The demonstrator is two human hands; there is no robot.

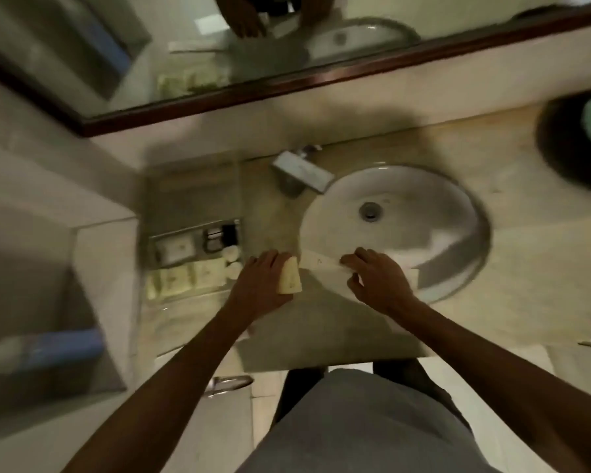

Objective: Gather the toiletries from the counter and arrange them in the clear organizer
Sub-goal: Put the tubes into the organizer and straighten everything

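Both my hands on toiletries at the sink's front edge.
My left hand point(265, 279) clasps a small cream packet point(290, 278); my right hand point(377, 276) pinches a long white packet point(321, 260) across the sink point(458, 213) rim, the clear organizer point(193, 213) left.

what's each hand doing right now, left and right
Left hand: closed on a small cream packet.
Right hand: grip pinching a long white packet at the sink's edge.
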